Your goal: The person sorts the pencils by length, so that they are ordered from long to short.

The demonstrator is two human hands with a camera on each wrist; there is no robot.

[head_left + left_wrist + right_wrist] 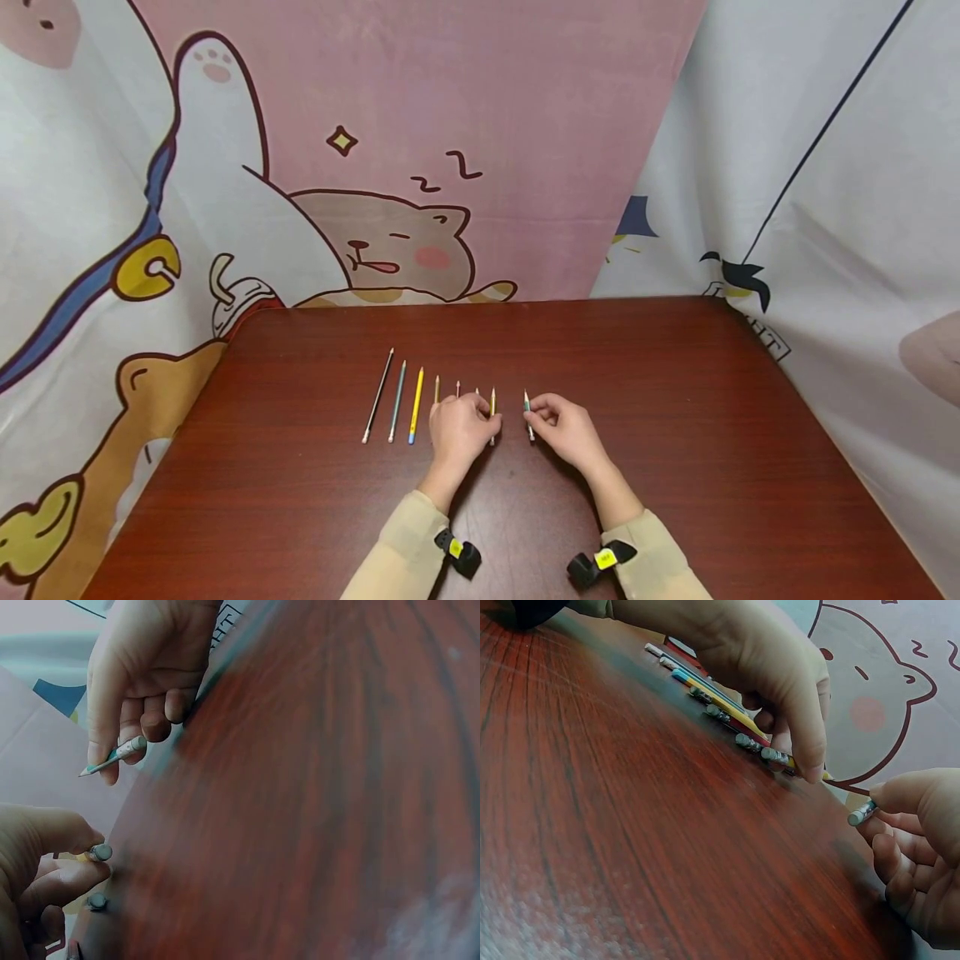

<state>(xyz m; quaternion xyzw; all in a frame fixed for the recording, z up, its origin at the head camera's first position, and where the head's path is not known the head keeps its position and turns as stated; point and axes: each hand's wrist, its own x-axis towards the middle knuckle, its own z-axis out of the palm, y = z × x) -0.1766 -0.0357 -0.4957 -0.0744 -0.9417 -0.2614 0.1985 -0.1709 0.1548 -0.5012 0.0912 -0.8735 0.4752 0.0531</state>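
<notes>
My left hand [462,429] pinches a short yellow pencil [492,405] between thumb and fingers; its eraser end [777,757] faces the right wrist camera. To its right, my right hand [567,431] pinches a short green-and-white pencil [118,755], tip pointing away from me. Left of the hands, a row of pencils lies roughly parallel: a long black pencil [378,395], a blue-green pencil [397,402] and a yellow pencil with a blue end [416,406]. Several shorter pencils in the row are partly hidden by my left hand, with tips showing beyond it.
A dark red-brown wooden table [675,367] lies under everything. Behind it hangs a pink and white cloth [555,150] printed with cartoon animals. Each sleeve carries a black strap, one at the left wrist [459,553] and one at the right.
</notes>
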